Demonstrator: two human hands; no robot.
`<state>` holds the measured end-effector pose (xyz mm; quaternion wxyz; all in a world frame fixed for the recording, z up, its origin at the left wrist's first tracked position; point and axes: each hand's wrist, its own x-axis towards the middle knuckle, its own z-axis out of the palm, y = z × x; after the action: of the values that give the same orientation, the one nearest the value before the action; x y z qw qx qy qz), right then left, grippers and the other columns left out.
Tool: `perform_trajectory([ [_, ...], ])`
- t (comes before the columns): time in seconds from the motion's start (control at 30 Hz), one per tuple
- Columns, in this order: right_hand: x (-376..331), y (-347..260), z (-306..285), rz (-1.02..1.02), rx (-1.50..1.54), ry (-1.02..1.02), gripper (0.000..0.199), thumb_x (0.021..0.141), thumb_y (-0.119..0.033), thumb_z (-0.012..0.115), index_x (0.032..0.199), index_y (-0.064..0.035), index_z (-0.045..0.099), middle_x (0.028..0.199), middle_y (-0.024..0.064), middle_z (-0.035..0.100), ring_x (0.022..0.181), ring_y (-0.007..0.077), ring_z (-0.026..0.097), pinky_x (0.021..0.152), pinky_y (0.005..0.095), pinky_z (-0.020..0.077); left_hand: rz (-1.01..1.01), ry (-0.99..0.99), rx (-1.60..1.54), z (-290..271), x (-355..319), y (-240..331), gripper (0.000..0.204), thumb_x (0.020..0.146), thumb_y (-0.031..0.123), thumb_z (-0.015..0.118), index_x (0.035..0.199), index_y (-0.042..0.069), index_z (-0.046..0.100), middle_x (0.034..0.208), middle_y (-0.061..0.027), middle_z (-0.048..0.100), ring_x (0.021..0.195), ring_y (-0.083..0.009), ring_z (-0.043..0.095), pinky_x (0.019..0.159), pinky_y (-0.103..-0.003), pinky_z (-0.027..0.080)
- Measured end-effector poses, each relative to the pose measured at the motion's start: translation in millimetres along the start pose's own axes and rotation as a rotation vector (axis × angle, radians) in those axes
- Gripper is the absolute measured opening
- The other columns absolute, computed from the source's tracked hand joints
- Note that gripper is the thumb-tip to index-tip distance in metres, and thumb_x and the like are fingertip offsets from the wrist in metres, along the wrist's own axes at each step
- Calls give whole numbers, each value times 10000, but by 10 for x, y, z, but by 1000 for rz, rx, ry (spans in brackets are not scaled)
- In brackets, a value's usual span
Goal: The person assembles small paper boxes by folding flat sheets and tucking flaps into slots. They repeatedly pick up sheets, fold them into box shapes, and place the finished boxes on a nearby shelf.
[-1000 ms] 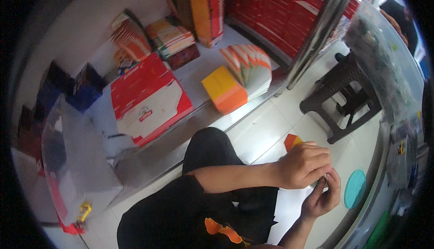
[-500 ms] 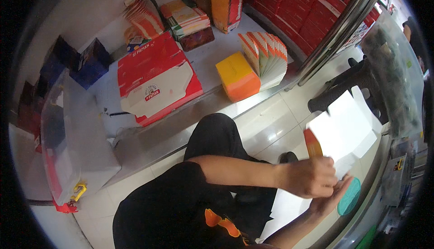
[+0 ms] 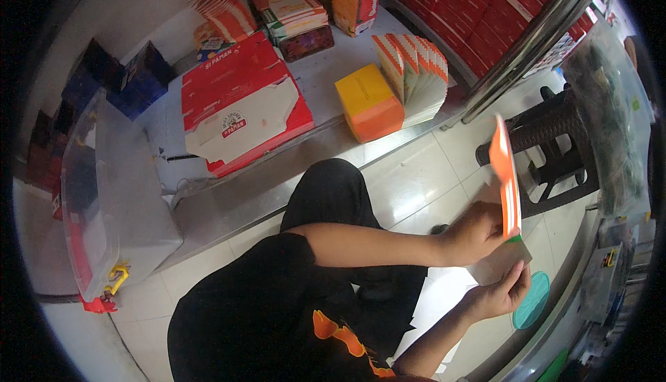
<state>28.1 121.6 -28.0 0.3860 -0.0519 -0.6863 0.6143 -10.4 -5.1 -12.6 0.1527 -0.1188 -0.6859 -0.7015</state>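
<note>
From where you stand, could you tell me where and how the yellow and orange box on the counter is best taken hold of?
Grip the yellow and orange box across its two long side faces, coming down from above. Its top is bare and it lies flat on the counter. The fanned stack of flat cartons crowds its right side, so come in nearer the front end.

1. A flat orange-and-white cardboard carton blank stands on edge, pinched between both hands.
2. A large red-and-white flattened carton lies on the grey counter.
3. A yellow-and-orange rectangular box sits beside a fanned row of orange-and-white folded cartons.
4. Stacked red boxes fill the upper right.
</note>
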Motion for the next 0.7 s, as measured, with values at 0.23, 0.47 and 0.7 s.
perform_trajectory([
  [0.23,-25,-28,-20,355,131,-153,347,979,-199,564,1196,72,583,1182,179,611,1072,251,620,926,352,514,214,51,44,199,-154,-48,131,861,141,641,861,10,635,788,-166,669,765,-343,666,701,-413,507],
  [0.47,-27,115,-35,-14,-93,-228,412,937,-274,601,1186,53,631,1153,206,632,1031,288,635,833,389,534,199,49,-3,94,-117,-57,101,818,76,669,811,-10,614,727,-145,654,676,-283,662,630,-378,500],
  [0.7,-153,0,19,-186,-251,-401,495,957,-236,577,1339,66,485,1300,217,547,1237,294,519,1075,400,372,277,42,-7,52,-163,-201,228,823,140,669,983,8,576,979,-177,647,941,-337,632,836,-449,474],
])
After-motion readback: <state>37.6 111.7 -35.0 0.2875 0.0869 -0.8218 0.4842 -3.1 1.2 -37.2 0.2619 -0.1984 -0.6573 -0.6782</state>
